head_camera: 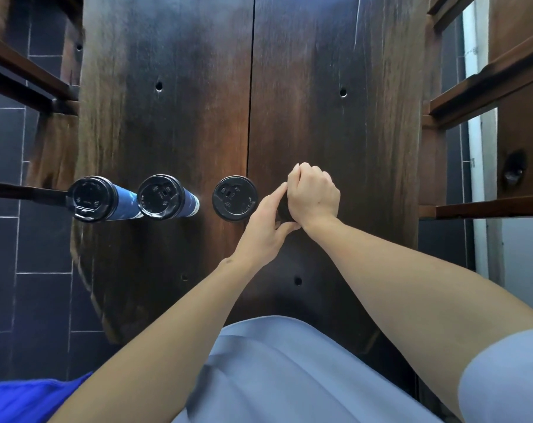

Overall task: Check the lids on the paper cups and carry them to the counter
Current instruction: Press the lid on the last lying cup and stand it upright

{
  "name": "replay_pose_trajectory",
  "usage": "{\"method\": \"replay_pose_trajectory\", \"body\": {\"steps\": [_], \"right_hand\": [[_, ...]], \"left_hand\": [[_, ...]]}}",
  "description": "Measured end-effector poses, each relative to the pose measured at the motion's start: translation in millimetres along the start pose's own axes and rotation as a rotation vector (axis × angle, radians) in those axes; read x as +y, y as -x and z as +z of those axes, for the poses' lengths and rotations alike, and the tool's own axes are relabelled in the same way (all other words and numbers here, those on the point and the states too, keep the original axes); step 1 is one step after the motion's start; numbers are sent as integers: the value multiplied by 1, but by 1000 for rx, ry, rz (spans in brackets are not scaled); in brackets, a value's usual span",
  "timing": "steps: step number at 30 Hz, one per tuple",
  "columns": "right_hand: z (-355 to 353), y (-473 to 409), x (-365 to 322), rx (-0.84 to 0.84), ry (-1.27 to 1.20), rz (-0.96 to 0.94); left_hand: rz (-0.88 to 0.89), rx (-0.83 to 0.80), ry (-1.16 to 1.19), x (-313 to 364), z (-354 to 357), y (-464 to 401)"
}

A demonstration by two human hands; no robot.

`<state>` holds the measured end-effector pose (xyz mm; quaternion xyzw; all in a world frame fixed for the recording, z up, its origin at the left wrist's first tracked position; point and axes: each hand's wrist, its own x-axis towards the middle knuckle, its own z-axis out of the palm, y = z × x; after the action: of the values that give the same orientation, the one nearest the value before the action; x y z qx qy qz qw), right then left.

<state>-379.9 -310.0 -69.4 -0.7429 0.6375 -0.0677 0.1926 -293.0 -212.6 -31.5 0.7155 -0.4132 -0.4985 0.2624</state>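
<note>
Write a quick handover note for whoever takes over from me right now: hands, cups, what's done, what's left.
Right hand is pressed over the top of a fourth cup, mostly hidden; left hand steadies its side.
Three lidded cups stand in a row on the table: left cup, middle cup, third cup.
Done: lids are on those three; how tight, cannot tell.
Left: finish this lid, then carry all four to the counter.

Three lidded cups [164,197] in a row on table [320,87], hands [289,212] just right
</note>
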Motion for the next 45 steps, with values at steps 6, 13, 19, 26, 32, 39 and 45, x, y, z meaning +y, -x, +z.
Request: {"method": "replay_pose_trajectory", "body": {"steps": [6, 13, 19, 26, 32, 39, 45], "right_hand": [[-18, -5, 15, -323, -356, 22], [-44, -1, 77, -736, -689, -102], [-41, -6, 85, -814, -626, -182], [-60, -4, 85, -803, -478, -233], [-98, 15, 67, -865, -324, -337], [-129, 42, 39, -826, -272, -406], [-148, 72, 42, -683, -320, -435]], "left_hand": [[18, -4, 30, -5, -1, 3], [36, 6, 61, -16, 2, -1], [36, 30, 31, -14, 2, -1], [102, -11, -156, 2, -5, 8], [318, -197, -487, 23, -30, 36], [431, -229, -566, 33, -47, 64], [373, -116, -233, 30, -60, 94]]}}
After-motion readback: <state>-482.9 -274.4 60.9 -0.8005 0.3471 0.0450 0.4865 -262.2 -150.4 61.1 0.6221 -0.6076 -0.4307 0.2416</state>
